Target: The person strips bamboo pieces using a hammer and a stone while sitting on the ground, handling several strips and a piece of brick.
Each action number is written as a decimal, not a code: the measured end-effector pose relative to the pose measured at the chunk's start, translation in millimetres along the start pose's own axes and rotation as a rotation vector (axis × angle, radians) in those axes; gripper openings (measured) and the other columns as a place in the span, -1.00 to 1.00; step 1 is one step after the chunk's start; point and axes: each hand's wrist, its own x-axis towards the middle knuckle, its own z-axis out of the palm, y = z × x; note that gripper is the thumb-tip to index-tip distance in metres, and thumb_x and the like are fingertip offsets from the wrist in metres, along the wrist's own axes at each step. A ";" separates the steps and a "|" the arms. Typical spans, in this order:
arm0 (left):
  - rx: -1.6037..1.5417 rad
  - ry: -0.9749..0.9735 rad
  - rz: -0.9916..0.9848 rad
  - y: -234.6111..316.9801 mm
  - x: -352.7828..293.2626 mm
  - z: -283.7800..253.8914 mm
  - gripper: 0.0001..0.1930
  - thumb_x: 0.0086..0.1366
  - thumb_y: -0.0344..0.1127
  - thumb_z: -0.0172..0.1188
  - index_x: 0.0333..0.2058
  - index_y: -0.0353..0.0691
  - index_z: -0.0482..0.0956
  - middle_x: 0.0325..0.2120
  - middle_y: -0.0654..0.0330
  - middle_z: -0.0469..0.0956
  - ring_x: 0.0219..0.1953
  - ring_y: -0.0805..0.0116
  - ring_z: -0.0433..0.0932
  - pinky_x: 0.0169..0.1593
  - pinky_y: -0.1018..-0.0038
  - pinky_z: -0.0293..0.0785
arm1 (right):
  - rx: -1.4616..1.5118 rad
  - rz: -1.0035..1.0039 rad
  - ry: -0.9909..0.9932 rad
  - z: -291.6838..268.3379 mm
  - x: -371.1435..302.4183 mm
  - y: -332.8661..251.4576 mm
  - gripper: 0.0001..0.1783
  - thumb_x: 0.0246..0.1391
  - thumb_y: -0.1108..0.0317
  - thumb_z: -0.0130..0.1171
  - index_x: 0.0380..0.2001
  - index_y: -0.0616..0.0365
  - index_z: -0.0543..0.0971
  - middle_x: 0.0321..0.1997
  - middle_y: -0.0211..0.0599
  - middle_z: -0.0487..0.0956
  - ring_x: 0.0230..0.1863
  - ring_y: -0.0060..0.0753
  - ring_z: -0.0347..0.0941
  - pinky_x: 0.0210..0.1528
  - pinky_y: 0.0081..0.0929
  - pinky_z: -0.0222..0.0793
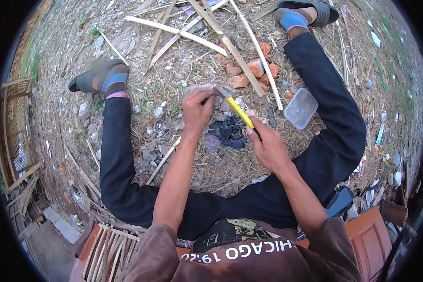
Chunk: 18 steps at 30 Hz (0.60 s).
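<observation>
My right hand [269,146] is wrapped round the lower end of a claw hammer [239,112] with a yellow and black handle. The hammer's metal head points up and to the left, right beside the fingertips of my left hand [198,108]. The left fingers are bent and pinched together; whatever they hold, if anything, is too small or hidden to make out. Just beyond those fingers lies a pale flat stone or block, partly covered by the hand. Below the hammer, a crumpled black plastic piece [228,131] lies on the dry grass between my legs.
Broken red bricks [255,68] and long wooden strips [243,66] lie ahead. A clear plastic container [301,108] rests by my right knee. Slatted wood [109,251] and a brown panelled board [368,244] are near me. At far left stands a woven panel [18,124].
</observation>
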 end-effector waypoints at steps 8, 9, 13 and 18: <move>-0.001 -0.010 -0.034 4.0 0.0 -0.7 -0.90 0.10 -0.46 0.39 -0.38 -0.31 0.72 -0.37 0.12 0.69 -0.32 0.21 0.65 -0.18 0.38 0.53 | 0.001 -0.044 0.023 5.8 0.1 4.3 -0.62 0.27 0.40 0.12 0.10 0.36 0.47 -0.13 0.24 0.60 -0.12 0.23 0.58 -0.10 -0.07 0.48; 0.000 -0.012 -0.032 3.9 0.5 -1.6 -0.90 0.10 -0.45 0.39 -0.38 -0.31 0.72 -0.37 0.12 0.69 -0.32 0.21 0.65 -0.18 0.38 0.53 | -0.033 -0.037 0.009 6.6 1.7 4.6 -0.62 0.27 0.40 0.12 0.10 0.37 0.47 -0.14 0.24 0.60 -0.13 0.23 0.58 -0.10 -0.08 0.49; 0.006 -0.041 -0.068 7.5 2.0 -2.4 -0.90 0.11 -0.45 0.39 -0.37 -0.30 0.72 -0.36 0.11 0.69 -0.30 0.21 0.66 -0.18 0.37 0.54 | 0.049 -0.061 0.058 5.3 -2.3 -1.4 -0.63 0.27 0.41 0.12 0.09 0.38 0.47 -0.15 0.24 0.60 -0.14 0.22 0.59 -0.11 -0.10 0.49; -0.020 -0.012 -0.048 3.2 1.1 -0.3 -0.88 0.09 -0.42 0.41 -0.37 -0.30 0.72 -0.36 0.12 0.68 -0.29 0.19 0.65 -0.16 0.34 0.54 | 0.028 -0.038 0.042 8.0 1.3 3.0 -0.63 0.29 0.40 0.11 0.09 0.38 0.47 -0.16 0.26 0.60 -0.14 0.23 0.59 -0.11 -0.11 0.49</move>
